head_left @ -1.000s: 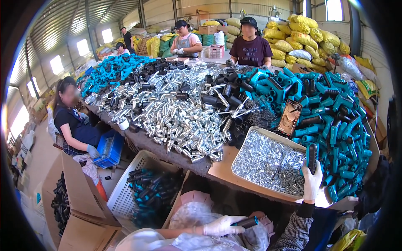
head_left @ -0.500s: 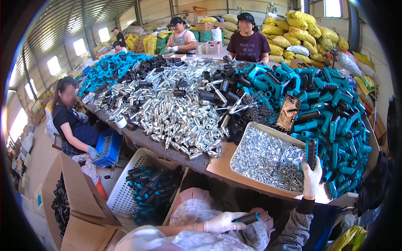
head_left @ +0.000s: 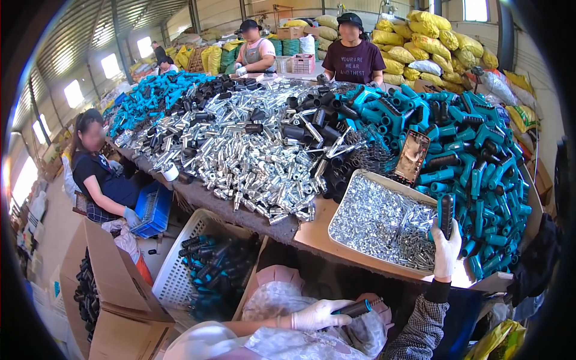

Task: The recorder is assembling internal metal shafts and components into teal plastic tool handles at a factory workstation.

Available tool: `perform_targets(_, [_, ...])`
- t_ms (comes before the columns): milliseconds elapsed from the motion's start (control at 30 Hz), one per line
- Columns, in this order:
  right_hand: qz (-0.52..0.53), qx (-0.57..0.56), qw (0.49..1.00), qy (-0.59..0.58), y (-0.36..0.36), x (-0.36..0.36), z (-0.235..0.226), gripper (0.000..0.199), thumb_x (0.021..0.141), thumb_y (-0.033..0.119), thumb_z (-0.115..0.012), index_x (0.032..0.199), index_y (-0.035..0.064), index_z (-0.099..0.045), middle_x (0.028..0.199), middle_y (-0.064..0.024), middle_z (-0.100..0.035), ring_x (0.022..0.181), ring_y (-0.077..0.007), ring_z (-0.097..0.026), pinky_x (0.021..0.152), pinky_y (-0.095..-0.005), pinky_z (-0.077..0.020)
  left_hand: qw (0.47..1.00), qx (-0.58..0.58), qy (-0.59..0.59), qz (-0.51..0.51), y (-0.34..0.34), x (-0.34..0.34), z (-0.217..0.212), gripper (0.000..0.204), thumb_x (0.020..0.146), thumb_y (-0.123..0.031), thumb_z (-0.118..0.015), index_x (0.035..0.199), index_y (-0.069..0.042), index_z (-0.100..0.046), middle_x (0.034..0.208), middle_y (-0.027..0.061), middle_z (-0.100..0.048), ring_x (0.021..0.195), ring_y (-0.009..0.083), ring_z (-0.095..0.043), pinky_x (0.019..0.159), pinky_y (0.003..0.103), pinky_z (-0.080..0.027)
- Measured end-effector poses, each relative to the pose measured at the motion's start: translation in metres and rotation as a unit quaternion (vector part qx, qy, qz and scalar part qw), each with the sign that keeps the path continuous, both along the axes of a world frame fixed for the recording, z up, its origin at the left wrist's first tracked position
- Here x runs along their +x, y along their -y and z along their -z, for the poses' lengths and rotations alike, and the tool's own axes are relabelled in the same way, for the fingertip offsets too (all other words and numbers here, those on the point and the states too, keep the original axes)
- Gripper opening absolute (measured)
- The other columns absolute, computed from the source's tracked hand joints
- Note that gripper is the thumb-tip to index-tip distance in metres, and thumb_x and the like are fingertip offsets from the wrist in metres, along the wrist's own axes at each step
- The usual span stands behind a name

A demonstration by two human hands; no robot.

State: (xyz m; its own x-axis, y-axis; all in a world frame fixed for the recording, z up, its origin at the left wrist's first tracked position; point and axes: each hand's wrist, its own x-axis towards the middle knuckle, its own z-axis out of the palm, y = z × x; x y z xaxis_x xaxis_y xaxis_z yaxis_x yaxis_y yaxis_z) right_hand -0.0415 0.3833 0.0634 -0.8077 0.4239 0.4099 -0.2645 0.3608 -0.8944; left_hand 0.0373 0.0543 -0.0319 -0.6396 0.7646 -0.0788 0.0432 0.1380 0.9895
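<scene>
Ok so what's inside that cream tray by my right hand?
The cream tray holds small silvery metal pieces, with slimmer ones toward your right hand. Anything beneath the top layer is covered, so I can't tell what's there.

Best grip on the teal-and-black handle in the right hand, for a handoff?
Likely its upper half, from above: the slender teal-and-black handle stands nearly upright, and the right hand covers only its lower part, leaving the top exposed.

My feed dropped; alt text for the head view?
Gloved right hand holds a teal-and-black handle upright near a tray of small metal pieces; gloved left hand holds a similar part lower down. Beyond lie heaped silver fittings and teal handles.
</scene>
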Motion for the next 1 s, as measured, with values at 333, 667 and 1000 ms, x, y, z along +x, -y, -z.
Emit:
perform_targets(333, [0.003, 0.0, 1.0, 0.004, 0.0, -0.002, 0.005, 0.023, 0.086, 0.011, -0.067, 0.107, 0.0017, -0.062, 0.088, -0.001, -0.061, 0.077, -0.0093, -0.053, 0.073, -0.0247, -0.0445, 0.998, -0.007, 0.054, 0.01, 0.002, 0.0, -0.007, 0.064, 0.097, -0.041, -0.068, 0.149, -0.01, -0.048, 0.087, 0.0014, -0.064, 0.077, 0.0076, -0.058, 0.07, 0.026, -0.051])
perform_targets(667, [0.003, 0.009, 1.0, 0.01, 0.0, -0.004, 0.004, 0.025, 0.086, 0.012, -0.066, 0.108, 0.0012, -0.062, 0.089, -0.0011, -0.061, 0.078, -0.0094, -0.054, 0.074, -0.0248, -0.0446, 0.999, 0.005, 0.036, 0.005, 0.003, -0.002, -0.006, 0.065, 0.097, -0.041, -0.068, 0.149, -0.009, -0.047, 0.091, 0.001, -0.063, 0.081, 0.0076, -0.056, 0.073, 0.026, -0.05])
perform_targets(1000, [0.007, 0.012, 1.0, 0.005, 0.0, -0.004, 0.005, 0.025, 0.086, 0.012, -0.067, 0.108, 0.0018, -0.062, 0.089, -0.0007, -0.061, 0.078, -0.0092, -0.053, 0.073, -0.0245, -0.0441, 0.992, -0.02, 0.123, 0.007, 0.005, 0.0, -0.028, 0.058, 0.098, -0.033, -0.066, 0.144, -0.001, -0.05, 0.096, 0.0034, -0.064, 0.088, 0.0092, -0.056, 0.08, 0.027, -0.049])
